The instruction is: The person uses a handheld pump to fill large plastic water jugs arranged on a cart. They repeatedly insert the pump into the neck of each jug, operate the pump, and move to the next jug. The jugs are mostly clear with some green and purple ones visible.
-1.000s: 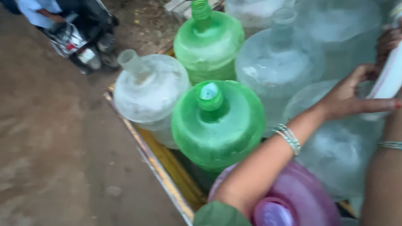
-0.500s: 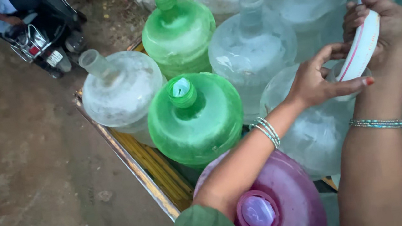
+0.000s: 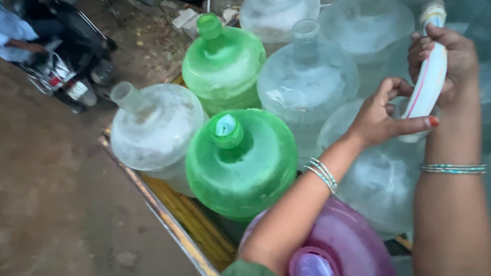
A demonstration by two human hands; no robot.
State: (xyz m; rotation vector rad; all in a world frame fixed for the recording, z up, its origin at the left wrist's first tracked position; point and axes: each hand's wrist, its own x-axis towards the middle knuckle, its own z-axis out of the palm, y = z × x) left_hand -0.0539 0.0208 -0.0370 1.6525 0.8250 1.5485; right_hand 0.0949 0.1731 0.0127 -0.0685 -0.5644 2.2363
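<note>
right hand (image 3: 447,61) was wrapped shut around a white hose (image 3: 426,91), fingers curled over it high up. left hand (image 3: 381,115) was closed on the hose's lower end, thumb stretched out beneath it and fingers hooked over the top. the hose ran down from 1 o'clock in the head view, a red stripe along its length, and ended over a clear jug (image 3: 377,174) at 4 o'clock; that jug's mouth sat hidden behind the left hand, so couldn't tell whether the hose tip touched it. thin bangles sat on both wrists.

jugs stood packed tight on a cart (image 3: 176,225) with a yellow edge rail. capped green jug (image 3: 241,161) sat near centre, just left of the left forearm. second green jug (image 3: 223,61) stood behind it at 12 o'clock. frosted clear jug (image 3: 154,127), open neck tilted, sat at 9 o'clock by the cart edge. another clear jug (image 3: 308,77) stood between the green ones and the hands. purple jug (image 3: 330,254) with a lilac cap was at 6 o'clock, under the left arm. a scooter (image 3: 67,64) with a person on it was at 10 o'clock, well apart on bare ground.
</note>
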